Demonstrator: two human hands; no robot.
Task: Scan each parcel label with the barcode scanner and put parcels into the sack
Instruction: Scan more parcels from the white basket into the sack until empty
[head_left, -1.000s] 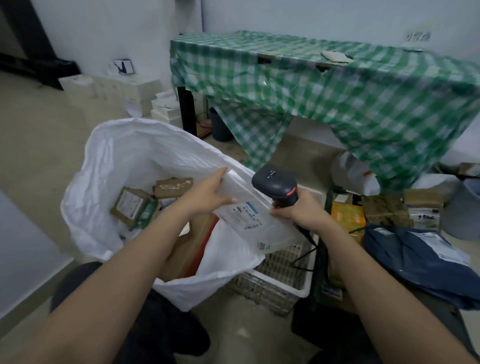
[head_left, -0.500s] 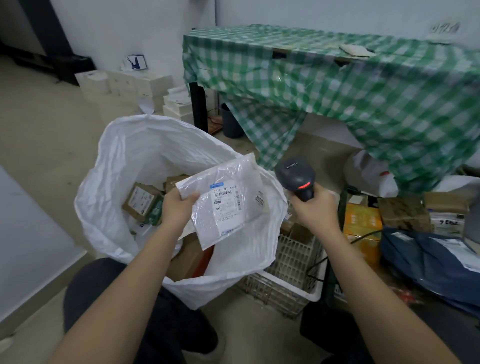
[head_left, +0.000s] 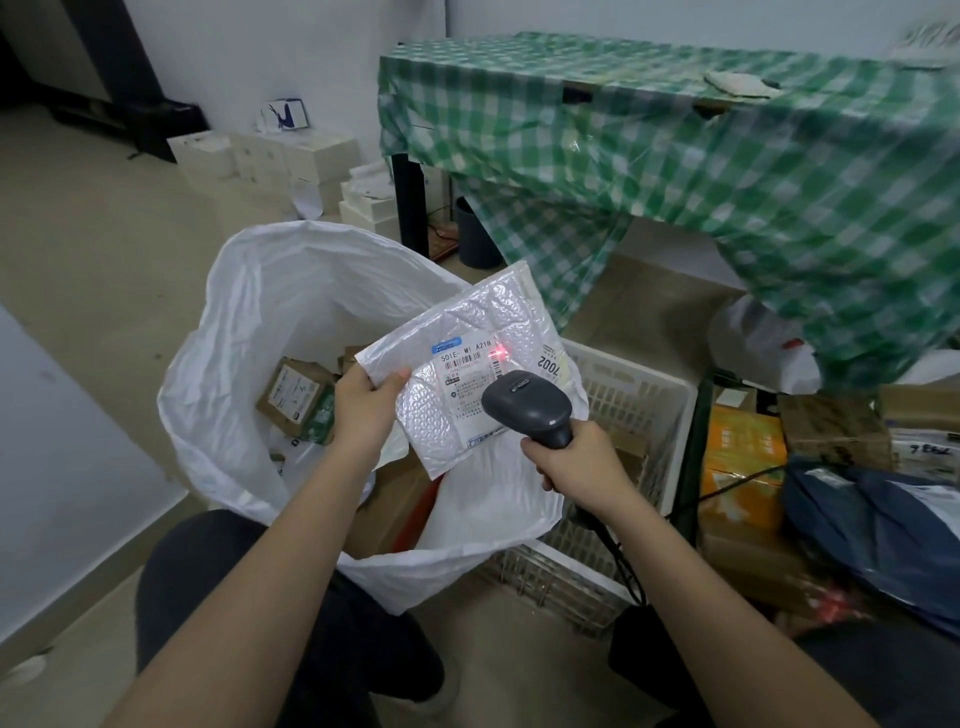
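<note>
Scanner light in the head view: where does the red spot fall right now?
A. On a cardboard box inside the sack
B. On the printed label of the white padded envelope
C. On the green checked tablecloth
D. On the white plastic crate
B: the red spot glows on the label of the padded envelope, which the left hand holds over the sack while the right hand aims the scanner.

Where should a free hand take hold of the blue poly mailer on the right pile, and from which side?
Probably by the raised, rumpled fold of the blue poly mailer near its left end, coming from above. It lies slack and flat across the cardboard boxes, so edges are hard to get under, while the soft film should bunch easily in a pinch. Its white label sits at the right side; keep fingers off it for scanning.
</note>
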